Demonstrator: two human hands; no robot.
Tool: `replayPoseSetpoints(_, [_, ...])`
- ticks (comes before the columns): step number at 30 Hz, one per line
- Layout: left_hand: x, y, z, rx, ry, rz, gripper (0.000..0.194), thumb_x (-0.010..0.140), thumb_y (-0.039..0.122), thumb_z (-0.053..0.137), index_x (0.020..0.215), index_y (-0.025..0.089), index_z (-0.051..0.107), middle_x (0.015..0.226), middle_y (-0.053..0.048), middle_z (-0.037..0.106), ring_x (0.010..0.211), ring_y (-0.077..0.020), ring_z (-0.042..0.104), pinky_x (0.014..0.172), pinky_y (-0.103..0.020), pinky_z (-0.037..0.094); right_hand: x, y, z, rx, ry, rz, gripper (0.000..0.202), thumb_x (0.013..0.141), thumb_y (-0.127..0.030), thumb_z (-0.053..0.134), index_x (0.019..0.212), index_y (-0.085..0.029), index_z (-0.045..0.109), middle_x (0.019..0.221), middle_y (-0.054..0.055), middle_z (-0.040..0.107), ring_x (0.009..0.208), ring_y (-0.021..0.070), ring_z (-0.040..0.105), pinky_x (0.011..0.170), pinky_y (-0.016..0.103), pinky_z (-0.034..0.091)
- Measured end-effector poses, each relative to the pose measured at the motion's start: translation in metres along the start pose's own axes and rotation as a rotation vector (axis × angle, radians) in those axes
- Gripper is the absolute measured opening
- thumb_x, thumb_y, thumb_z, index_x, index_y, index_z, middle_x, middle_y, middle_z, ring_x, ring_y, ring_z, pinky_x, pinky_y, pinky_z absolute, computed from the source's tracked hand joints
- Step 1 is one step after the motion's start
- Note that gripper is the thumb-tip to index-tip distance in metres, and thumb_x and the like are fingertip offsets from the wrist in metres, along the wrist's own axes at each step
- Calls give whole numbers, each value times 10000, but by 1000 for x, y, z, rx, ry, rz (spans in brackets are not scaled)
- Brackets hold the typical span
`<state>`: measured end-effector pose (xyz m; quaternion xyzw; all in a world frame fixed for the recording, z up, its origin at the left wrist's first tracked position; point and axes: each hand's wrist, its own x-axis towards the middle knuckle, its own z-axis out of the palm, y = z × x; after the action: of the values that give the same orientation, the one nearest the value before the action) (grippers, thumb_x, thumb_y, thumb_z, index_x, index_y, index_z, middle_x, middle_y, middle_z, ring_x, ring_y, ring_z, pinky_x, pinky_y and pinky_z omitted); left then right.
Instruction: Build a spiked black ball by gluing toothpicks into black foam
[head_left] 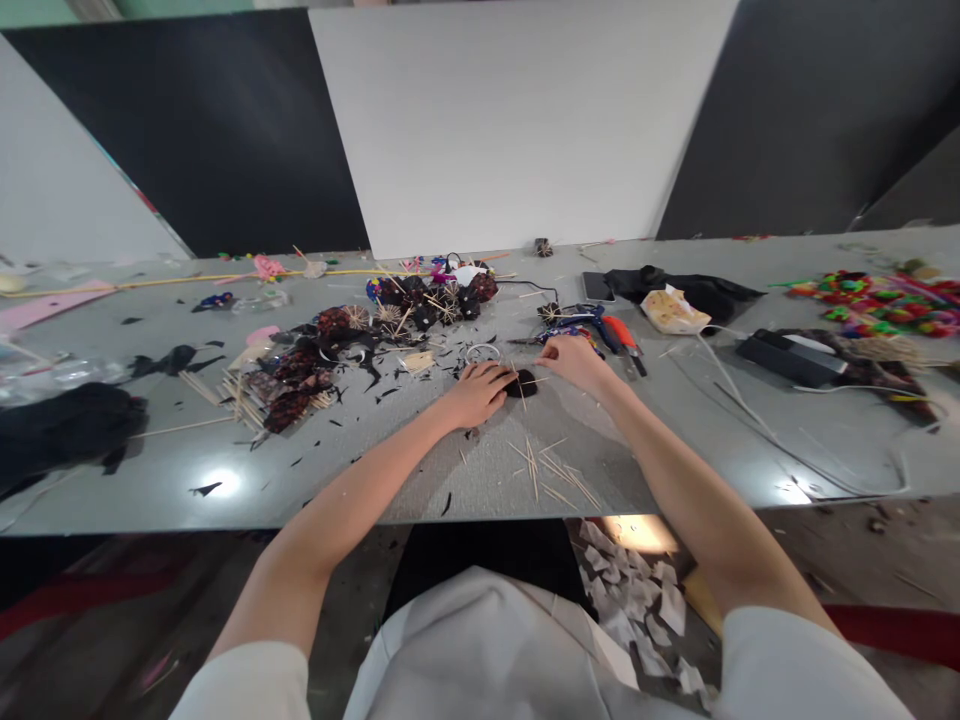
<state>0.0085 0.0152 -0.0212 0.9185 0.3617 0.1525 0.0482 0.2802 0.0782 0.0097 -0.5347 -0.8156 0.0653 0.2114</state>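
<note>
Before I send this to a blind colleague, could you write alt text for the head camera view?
At a grey table, the left hand touches a small black piece crossed by thin sticks, the right hand close beside it. Loose sticks lie nearer the person; dark bundles sit left, an orange-handled tool right.

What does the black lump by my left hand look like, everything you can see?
The black lump is small, rounded and dark, perhaps cloth. Thin, pale sticks poke out at several angles. It sits on the grey table, your left hand at its left edge. Your right hand is close; whether it touches a stick is unclear.
</note>
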Motion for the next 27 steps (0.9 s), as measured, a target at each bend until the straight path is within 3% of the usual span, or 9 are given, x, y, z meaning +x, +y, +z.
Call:
replayPoseSetpoints(7, [-3,1,1,16,67,14,452,1082,295,378,1476,253,597,1533,-95,577,1533,-276,379,1255,-511,311,-4,-2,-6,-139,31,-17,439,1010,-517,586,710,-213,684,713,68,721,678,214,643,679,316,414])
replayPoseSetpoints(11, [-5,2,-1,26,103,3,438,1067,246,381,1412,208,649,1487,-107,613,1503,-286,415,1246,-511,334,-8,-3,-15,-212,-1,53,541,1070,-528,431,701,-209,666,737,107,717,716,240,643,732,342,424])
replayPoseSetpoints(13, [-5,2,-2,15,103,-8,436,1066,243,380,1396,191,660,1471,-118,623,1490,-294,428,1239,-518,348,-10,2,-15,-260,36,114,483,1074,-471,413,795,-191,691,875,156,740,859,284,658,828,375,441])
replayPoseSetpoints(16, [-5,2,-2,-3,98,-25,428,1063,247,385,1373,188,675,1462,-135,624,1484,-301,435,1229,-534,368,-13,13,-11,-345,207,260,308,1027,-352,468,1076,-134,681,1179,246,678,1123,377,583,957,480,417])
replayPoseSetpoints(19, [-6,2,-3,-5,134,-35,394,1042,215,416,1306,187,706,1407,-133,648,1456,-288,463,1225,-520,384,-14,24,-3,-352,314,328,335,980,-314,503,1219,-109,617,1295,282,581,1214,426,499,992,566,385])
replayPoseSetpoints(23, [-5,4,-3,-20,180,-55,349,1015,175,453,1234,186,724,1297,-128,678,1370,-282,524,1202,-496,420,-11,29,8,-287,287,295,486,1003,-515,496,1261,-114,592,1302,279,581,1256,439,476,1046,626,346])
replayPoseSetpoints(27, [5,1,-4,-19,247,-182,329,1015,165,455,1181,162,740,1122,-130,678,1227,-277,589,1142,-438,477,-9,31,17,-292,274,390,679,976,-687,489,1235,-65,580,1272,338,600,1264,479,491,1046,669,343])
